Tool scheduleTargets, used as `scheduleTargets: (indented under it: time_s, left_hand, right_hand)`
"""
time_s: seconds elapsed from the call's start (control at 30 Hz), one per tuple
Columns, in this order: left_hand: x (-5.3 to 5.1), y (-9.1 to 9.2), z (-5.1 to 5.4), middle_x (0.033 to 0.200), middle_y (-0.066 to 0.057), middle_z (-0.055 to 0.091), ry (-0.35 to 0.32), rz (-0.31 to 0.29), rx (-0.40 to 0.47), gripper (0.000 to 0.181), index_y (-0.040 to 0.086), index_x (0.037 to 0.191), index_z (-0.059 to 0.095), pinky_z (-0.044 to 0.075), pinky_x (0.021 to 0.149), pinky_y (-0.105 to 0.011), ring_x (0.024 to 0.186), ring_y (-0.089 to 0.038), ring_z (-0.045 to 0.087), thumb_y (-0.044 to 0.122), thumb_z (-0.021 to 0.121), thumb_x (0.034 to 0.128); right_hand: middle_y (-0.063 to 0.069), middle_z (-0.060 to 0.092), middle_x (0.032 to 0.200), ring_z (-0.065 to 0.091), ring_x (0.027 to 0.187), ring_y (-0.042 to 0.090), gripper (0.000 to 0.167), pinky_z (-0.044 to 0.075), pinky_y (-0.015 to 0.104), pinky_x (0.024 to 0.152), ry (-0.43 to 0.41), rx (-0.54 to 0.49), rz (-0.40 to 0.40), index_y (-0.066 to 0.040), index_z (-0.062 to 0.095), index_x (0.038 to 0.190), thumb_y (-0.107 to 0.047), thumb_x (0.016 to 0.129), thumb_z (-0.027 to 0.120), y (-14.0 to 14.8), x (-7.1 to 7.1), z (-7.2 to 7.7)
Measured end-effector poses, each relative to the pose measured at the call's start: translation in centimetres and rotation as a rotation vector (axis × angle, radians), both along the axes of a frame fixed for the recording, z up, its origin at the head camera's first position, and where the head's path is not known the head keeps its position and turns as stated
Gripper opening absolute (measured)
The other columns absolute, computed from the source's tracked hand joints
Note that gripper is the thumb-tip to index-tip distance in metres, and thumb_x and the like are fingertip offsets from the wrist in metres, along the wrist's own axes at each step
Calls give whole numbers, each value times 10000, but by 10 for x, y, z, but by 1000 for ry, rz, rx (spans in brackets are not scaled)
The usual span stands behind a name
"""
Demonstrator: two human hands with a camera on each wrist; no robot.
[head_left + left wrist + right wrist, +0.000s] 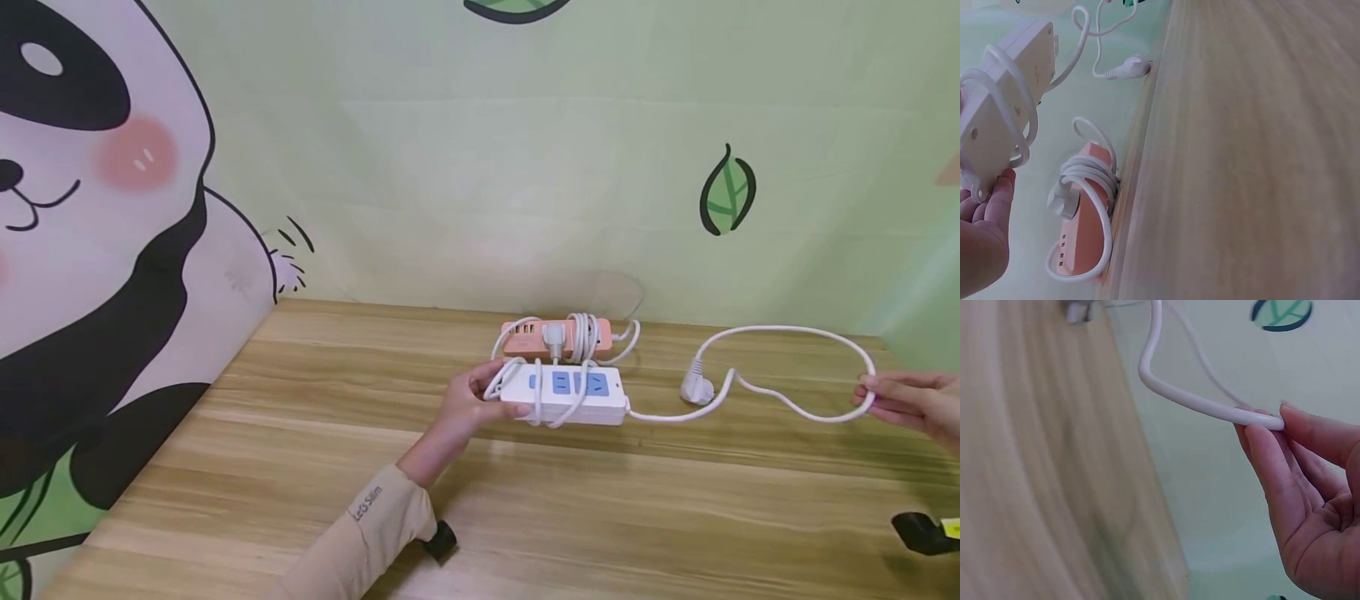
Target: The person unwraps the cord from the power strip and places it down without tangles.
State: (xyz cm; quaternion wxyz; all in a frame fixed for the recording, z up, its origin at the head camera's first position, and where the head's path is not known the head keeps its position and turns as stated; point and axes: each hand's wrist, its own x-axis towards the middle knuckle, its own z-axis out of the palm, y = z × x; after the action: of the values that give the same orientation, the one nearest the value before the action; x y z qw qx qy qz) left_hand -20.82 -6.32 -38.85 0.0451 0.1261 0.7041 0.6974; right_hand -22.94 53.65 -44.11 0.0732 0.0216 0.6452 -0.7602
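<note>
My left hand (pixel 467 406) grips the left end of a white power strip (pixel 600 412) with blue sockets. Part of its cord is looped around the strip's body. In the left wrist view, the strip's underside (pixel 1029 69) shows, held off the table. From its right end the white cord (pixel 795 328) runs out in a wide loop. At the far right of that loop, my right hand (pixel 918 406) pinches the cord between thumb and fingers, also seen in the right wrist view. The cord's white plug (pixel 697 388) rests on the table between the hands.
Behind the white strip, near the wall, lies an orange power strip (pixel 517 342) with its own white cord wound around it and a plug (pixel 553 337) on its face. The wooden table (pixel 300 467) meets a green wall cloth (pixel 420 183) printed with a panda and leaves.
</note>
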Motion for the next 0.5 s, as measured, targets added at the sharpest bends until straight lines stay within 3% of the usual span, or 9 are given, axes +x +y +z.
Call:
scheduleTargets:
  time_s: [0.07,0.2,0.3,0.5]
  left_hand:
    - [0,1,0,1143,-195,600,4,3,-4,636,-41,1243,515,458,730,-229,848,-86,552,-26,740,648]
    - [0,3,-2,1140,-201,601,1,13,-11,631,-49,1234,520,456,730,-221,842,-80,549,-37,738,642]
    - [0,5,-3,1141,-204,599,-1,23,-16,636,-54,1237,515,458,730,-215,847,-84,550,-36,739,642]
    - [-3,7,-6,1135,-222,598,1,19,-17,638,-74,1237,503,470,727,-206,844,-92,566,-39,740,646]
  right_hand:
    - [97,703,855,671,804,202,273,524,293,691,-35,33,35,-120,725,905,-12,924,475,-8,3,1]
    - [76,705,853,669,809,192,241,523,290,708,-90,79,26,-145,731,890,-16,900,527,-27,8,4]
    - [92,703,859,668,811,203,257,522,300,712,-76,66,42,-122,732,896,40,878,533,-38,7,4]
    - [62,701,906,661,849,182,313,517,297,732,-13,117,198,-154,724,929,64,882,505,-55,2,4]
